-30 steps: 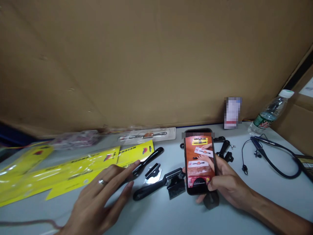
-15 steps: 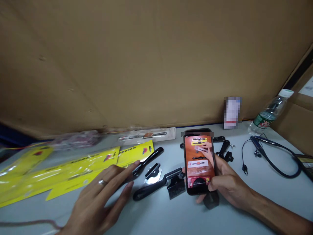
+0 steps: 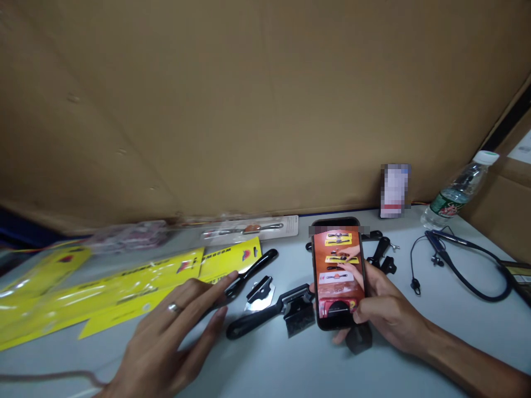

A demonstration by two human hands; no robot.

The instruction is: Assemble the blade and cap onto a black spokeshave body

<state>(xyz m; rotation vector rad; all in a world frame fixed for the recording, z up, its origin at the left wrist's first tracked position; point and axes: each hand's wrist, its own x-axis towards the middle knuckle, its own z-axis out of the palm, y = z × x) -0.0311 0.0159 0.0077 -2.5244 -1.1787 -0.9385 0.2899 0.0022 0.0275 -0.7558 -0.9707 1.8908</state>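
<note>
In my right hand (image 3: pixel 388 307) is a smartphone (image 3: pixel 339 276), upright and facing me. Its screen plays a picture of hands among tools on an orange surface. My left hand (image 3: pixel 174 326), with a ring on one finger, lies with fingers stretched out over a black spokeshave (image 3: pixel 257 266), not wrapped around it. Right of that spokeshave are a loose metal blade (image 3: pixel 265 301) and a black cap piece (image 3: pixel 260 288). Another black spokeshave (image 3: pixel 255 323) lies nearer to me, its right end hidden behind the smartphone.
Yellow blister packs (image 3: pixel 157 276) spread across the left; a white packaged tool (image 3: pixel 249 229) lies behind. Black tool parts (image 3: pixel 379 251) sit right of the smartphone. A neckband headset (image 3: pixel 468 282), a water bottle (image 3: pixel 458 190) and a second phone (image 3: pixel 394 190) against the cardboard wall (image 3: pixel 249 110) stand farther right.
The picture on the smartphone's screen has changed: a yellow pack now shows in its middle. Both hands and the things on the table have stayed put.
</note>
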